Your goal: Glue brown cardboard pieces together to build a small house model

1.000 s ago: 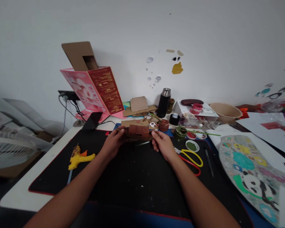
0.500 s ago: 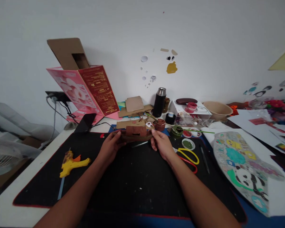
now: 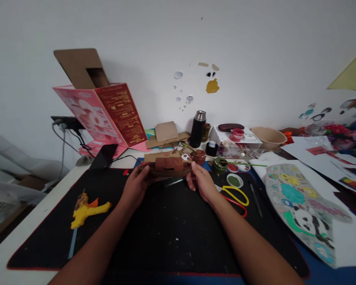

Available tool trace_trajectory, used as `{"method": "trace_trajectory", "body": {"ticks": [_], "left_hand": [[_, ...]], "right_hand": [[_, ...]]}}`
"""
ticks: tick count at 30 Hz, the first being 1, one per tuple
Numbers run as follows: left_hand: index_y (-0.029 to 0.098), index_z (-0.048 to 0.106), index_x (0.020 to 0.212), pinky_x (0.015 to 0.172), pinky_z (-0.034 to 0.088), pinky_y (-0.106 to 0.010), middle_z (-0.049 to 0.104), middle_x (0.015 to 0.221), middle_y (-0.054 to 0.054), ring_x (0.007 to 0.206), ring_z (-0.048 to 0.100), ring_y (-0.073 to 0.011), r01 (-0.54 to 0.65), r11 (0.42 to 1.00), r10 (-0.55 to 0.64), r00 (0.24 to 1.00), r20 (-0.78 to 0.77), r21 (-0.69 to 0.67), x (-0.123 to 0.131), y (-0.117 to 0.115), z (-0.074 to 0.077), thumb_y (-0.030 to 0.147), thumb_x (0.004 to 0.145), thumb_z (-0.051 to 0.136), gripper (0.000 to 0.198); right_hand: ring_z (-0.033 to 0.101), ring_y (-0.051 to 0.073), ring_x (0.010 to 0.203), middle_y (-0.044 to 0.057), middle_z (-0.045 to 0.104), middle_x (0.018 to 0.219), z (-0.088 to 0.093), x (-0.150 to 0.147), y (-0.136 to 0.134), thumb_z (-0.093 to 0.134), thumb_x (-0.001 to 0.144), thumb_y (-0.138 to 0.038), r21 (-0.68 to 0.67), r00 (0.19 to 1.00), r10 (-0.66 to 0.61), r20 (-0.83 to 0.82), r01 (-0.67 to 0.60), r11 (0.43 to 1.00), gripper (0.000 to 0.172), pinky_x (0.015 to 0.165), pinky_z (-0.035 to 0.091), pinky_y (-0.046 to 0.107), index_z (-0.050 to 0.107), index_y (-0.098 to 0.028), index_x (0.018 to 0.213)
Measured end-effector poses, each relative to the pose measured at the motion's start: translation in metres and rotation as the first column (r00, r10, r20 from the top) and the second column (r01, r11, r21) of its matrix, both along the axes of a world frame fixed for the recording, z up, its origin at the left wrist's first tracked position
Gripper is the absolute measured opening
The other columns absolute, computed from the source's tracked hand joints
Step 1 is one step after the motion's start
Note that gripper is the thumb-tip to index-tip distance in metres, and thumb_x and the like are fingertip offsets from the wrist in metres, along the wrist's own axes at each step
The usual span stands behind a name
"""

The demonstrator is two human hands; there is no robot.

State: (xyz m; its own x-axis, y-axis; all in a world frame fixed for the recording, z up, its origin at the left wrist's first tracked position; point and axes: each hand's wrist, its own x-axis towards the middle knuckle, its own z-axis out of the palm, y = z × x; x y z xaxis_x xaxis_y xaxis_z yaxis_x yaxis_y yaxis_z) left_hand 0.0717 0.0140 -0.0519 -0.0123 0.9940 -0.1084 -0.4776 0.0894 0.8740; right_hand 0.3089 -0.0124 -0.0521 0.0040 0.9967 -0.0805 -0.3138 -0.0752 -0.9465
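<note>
Head view: the black, red-edged desk mat point(image 3: 172, 253) spreads out below the left hand point(image 3: 136, 184) and the right hand point(image 3: 204, 182). Well to the right of the right hand lies a grey, round-edged board point(image 3: 302, 211) painted with a panda. Between the two hands is a dark brown, boat-shaped model point(image 3: 169, 172) with a reddish-brown, boxy cabin point(image 3: 168, 162); each hand pinches one end between thumb and fingers. Held only by its tips, the model could tilt or drop should either pinch slacken, and pressing both hands inward might bow the slender body or loosen the cabin. Its long axis runs sideways from hand to hand, nearly level, cabin uppermost; which end is the bow cannot be told. Left of the left hand sits a yellow plastic glue gun point(image 3: 84, 211). Yellow-and-red-handled scissors point(image 3: 235, 194) lie just right of the right hand. Beyond that hand stands a small olive-green jar point(image 3: 219, 166), which an outward swing could knock, and beside the jar, a round white dish point(image 3: 241, 182) of green paint.
</note>
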Motion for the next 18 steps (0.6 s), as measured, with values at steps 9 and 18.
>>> {"method": "trace_trajectory", "body": {"ticks": [9,18], "left_hand": [[0.02,0.07,0.109,0.069,0.06,-0.032,0.074,0.107,-0.006,0.088,0.071,-0.0209,0.072,0.997,-0.071,0.997,-0.036,0.033,0.007,-0.005,0.004,0.042,0.074,0.089,0.045],[0.018,0.073,0.116,0.082,0.058,-0.036,0.076,0.116,-0.011,0.1,0.072,-0.0275,0.047,0.998,-0.041,0.989,-0.143,0.044,-0.002,-0.003,0.009,0.057,0.08,0.08,0.053]], "right_hand": [[0.048,0.008,0.04,-0.002,0.063,0.063,0.0,0.0,-0.001,0.073,0.08,-0.076,0.009,0.999,0.046,-0.012,-0.046,0.999,0.059,0.035,0.029,0.019,0.056,-0.02,0.079],[0.045,0.009,0.04,-0.002,0.056,0.055,0.003,-0.001,-0.001,0.073,0.079,-0.077,0.007,1.0,0.003,-0.007,-0.003,1.0,0.061,0.035,0.028,0.02,0.055,-0.02,0.07]]}}
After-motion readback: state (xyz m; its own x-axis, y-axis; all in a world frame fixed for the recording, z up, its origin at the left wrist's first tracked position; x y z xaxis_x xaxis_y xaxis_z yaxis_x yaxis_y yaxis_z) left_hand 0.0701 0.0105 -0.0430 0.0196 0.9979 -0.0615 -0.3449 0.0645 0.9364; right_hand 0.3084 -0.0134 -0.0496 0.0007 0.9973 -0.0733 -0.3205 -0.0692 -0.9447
